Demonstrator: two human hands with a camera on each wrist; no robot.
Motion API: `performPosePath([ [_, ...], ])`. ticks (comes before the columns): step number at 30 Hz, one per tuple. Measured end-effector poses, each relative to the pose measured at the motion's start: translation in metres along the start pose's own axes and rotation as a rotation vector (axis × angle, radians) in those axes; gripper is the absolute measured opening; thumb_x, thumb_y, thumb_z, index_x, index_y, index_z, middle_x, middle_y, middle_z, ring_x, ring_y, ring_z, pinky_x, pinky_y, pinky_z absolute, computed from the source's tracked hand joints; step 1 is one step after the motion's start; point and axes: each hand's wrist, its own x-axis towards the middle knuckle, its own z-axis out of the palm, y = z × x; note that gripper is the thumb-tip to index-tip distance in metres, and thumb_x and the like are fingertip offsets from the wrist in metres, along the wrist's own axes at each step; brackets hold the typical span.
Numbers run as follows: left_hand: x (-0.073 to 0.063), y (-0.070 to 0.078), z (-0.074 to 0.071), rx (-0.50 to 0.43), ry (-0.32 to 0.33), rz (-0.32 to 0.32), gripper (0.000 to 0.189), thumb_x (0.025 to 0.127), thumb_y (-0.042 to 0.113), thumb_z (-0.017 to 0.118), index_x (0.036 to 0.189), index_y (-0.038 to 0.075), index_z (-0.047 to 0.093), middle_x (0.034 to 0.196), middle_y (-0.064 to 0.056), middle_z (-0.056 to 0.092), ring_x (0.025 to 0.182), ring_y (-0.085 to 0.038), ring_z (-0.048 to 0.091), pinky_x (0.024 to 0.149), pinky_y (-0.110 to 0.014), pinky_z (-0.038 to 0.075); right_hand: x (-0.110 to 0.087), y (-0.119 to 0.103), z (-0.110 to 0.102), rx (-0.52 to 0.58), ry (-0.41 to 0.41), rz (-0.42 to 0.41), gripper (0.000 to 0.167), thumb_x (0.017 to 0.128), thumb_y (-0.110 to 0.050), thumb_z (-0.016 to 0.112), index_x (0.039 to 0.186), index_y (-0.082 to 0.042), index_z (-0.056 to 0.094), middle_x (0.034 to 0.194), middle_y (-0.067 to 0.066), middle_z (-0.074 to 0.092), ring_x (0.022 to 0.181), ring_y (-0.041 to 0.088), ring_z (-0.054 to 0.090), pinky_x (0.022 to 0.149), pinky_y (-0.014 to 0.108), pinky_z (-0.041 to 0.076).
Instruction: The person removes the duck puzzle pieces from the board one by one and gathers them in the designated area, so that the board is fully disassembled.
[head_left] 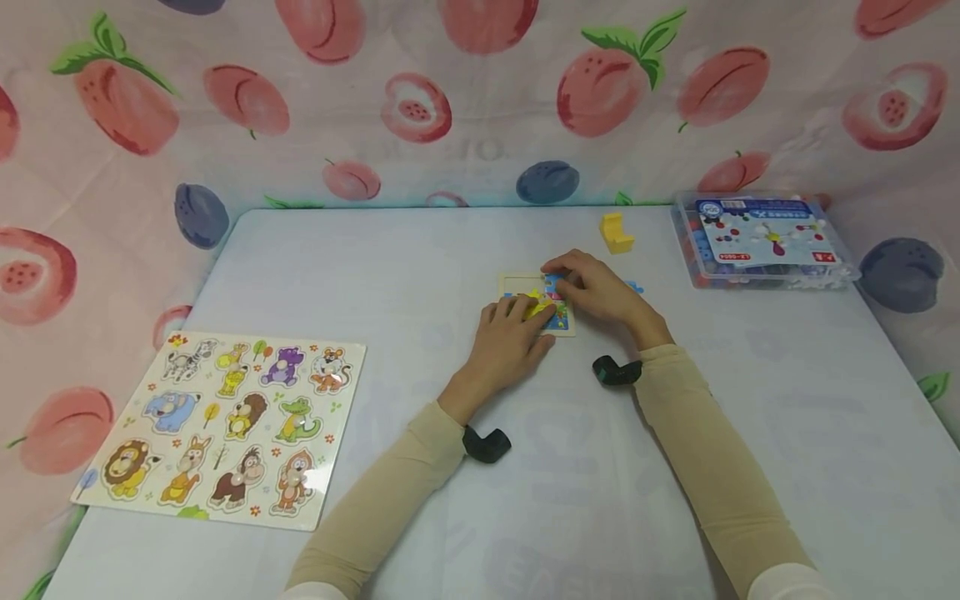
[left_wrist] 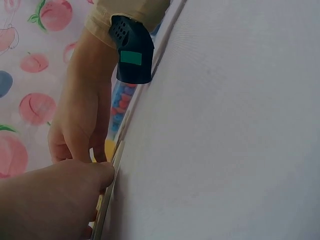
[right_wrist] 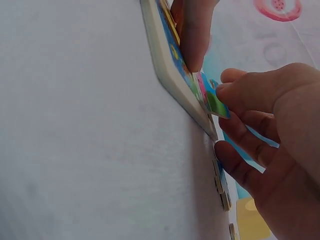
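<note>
A: Surface and room?

B: White-covered tabletop [head_left: 637, 508], filling most of the frame. Peach-and-plum print cloth [head_left: 480, 92] hung across the top and down both sides. Animal puzzle board [head_left: 217, 432] lay lower left; clear plastic case [head_left: 765, 237] with printed label, upper right; yellow L-shaped block [head_left: 617, 235] left of the case.

A: Position of the jigsaw tray [head_left: 521, 283]?

B: Flat on the tabletop, just right of frame centre, partly covered by both hands.

A: Left hand [head_left: 507, 346]?

B: Palm down, fingers spread and fairly straight, resting on the tray's lower part. Forearm slanted up from the bottom edge.

A: Right hand [head_left: 600, 292]?

B: At the tray's right side, wrist bent; thumb and forefinger pinched a jigsaw piece [right_wrist: 218, 104], seen tilted in the right wrist view. Whether the piece touched the tray: could not tell.
</note>
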Motion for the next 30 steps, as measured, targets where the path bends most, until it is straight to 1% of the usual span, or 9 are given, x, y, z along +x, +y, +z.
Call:
performPosePath([
  [5,-0.0010,0.0008,-0.0010,-0.013,0.005,-0.002,0.046,0.098,0.044,0.044,0.141,0.028,0.045,0.135,-0.002,0.044,0.126,-0.024,0.036,0.102,-0.043,0.032,0.0000,-0.0001,0.0006,-0.005,0.002,0.003,0.029,0.094,-0.007,0.053,0.123,-0.008,0.057,0.119,0.009,0.054,0.096,0.025,0.057,0.087,0.040,0.047],
  [10,-0.0011,0.0023,-0.0021,-0.015,0.005,-0.016,0.046,0.097,0.044,0.044,0.140,0.028,0.046,0.135,-0.003,0.044,0.126,-0.024,0.037,0.102,-0.043,0.032,0.0001,-0.0013,0.0010,-0.007,0.008,0.001,0.027,0.095,-0.005,0.052,0.120,-0.008,0.059,0.118,0.009,0.055,0.099,0.025,0.057,0.089,0.041,0.047],
  [18,0.0002,0.0022,-0.0008,-0.031,0.029,-0.034,0.044,0.097,0.044,0.047,0.138,0.028,0.049,0.133,-0.003,0.045,0.125,-0.024,0.038,0.102,-0.043,0.033,0.0028,-0.0018,0.0016,-0.034,0.052,-0.002,0.023,0.093,-0.002,0.053,0.114,-0.007,0.061,0.114,0.009,0.058,0.101,0.024,0.057,0.088,0.040,0.048],
  [23,-0.0003,0.0023,-0.0011,-0.027,0.027,-0.034,0.044,0.097,0.044,0.047,0.138,0.028,0.049,0.134,-0.003,0.045,0.125,-0.024,0.038,0.102,-0.043,0.033,0.0032,-0.0025,0.0027,-0.027,0.065,-0.003,0.021,0.093,-0.003,0.055,0.113,-0.006,0.061,0.113,0.010,0.058,0.102,0.025,0.057,0.089,0.041,0.048],
  [30,-0.0022,0.0032,-0.0031,-0.046,0.044,-0.026,0.044,0.096,0.042,0.049,0.138,0.027,0.050,0.132,-0.003,0.046,0.125,-0.024,0.038,0.102,-0.043,0.033,0.0027,-0.0051,0.0030,0.004,0.075,0.007,0.022,0.092,-0.003,0.056,0.114,-0.005,0.060,0.114,0.011,0.058,0.104,0.025,0.056,0.092,0.042,0.048],
])
